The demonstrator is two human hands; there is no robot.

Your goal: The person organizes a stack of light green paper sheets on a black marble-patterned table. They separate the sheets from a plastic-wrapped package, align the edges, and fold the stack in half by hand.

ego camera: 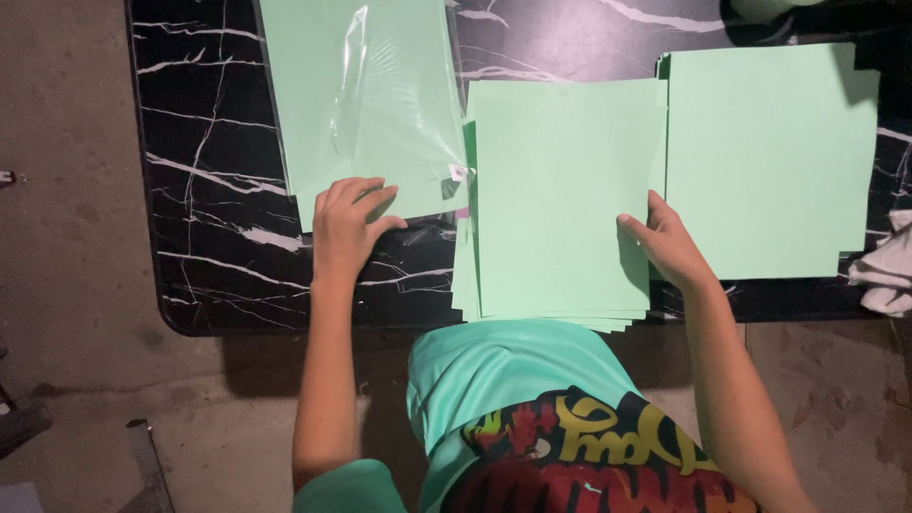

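Note:
On a black marble-patterned table (pixel 218 190) lie three lots of light green paper. My left hand (pixel 347 228) rests with curled fingers on the lower edge of a clear plastic pack of green sheets (pixel 366 95) at the left. My right hand (pixel 665 242) touches the right edge of the middle stack of green sheets (pixel 560 199), thumb on the top sheet. A third pile of green paper (pixel 769 157) lies to the right, just beyond that hand.
A white crumpled cloth (pixel 883 266) sits at the table's right edge. The table's front edge runs just before my body, with concrete floor (pixel 76 285) to the left and below. A dark object (pixel 142 465) lies on the floor at lower left.

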